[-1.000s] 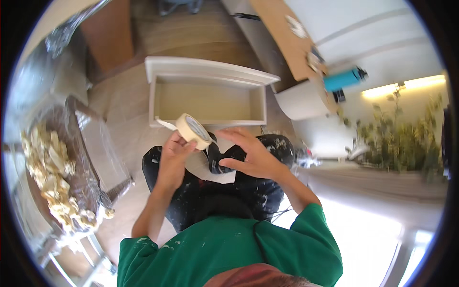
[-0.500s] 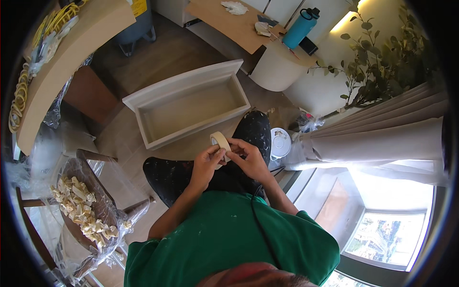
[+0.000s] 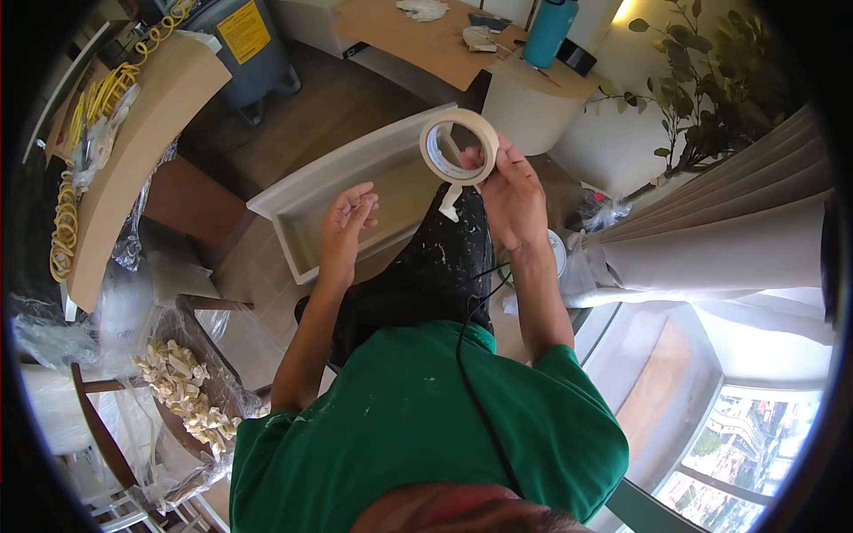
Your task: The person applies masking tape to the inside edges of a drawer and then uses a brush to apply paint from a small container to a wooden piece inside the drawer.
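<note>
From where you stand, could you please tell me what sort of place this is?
Probably a room under renovation: plastic sheeting drapes a chair, the black trousers are white-flecked, and the right hand holds a masking-tape roll.

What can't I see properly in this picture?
All in the head view:
Right hand: fingers partly hidden behind the tape.
Drawer: right end partly hidden behind the tape and leg.
Bucket: mostly hidden behind the right forearm.
Bottle: top cut off by the upper edge.
Window: things outside too small and bright.
</note>
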A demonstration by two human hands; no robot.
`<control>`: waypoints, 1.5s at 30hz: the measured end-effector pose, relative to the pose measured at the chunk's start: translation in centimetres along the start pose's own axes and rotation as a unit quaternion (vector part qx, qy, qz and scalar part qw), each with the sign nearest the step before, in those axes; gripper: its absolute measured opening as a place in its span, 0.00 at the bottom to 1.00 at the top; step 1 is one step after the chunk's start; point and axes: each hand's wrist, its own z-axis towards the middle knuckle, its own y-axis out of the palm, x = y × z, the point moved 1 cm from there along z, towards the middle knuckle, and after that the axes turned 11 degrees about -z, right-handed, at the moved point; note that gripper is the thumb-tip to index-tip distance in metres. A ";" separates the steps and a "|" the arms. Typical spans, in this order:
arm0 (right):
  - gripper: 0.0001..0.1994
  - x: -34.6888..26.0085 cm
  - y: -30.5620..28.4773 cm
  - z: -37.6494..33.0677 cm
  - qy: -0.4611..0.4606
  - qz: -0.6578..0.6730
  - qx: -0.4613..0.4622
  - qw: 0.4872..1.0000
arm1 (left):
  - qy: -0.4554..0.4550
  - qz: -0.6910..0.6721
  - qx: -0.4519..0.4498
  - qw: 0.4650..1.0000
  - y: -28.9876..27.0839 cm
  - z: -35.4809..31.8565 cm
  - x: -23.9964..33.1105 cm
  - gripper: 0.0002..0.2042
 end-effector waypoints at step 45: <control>0.21 5.3 -1.4 5.0 0.015 0.471 -0.015 0.882 | 0.186 0.322 0.038 0.928 0.1 -7.4 -5.9 0.22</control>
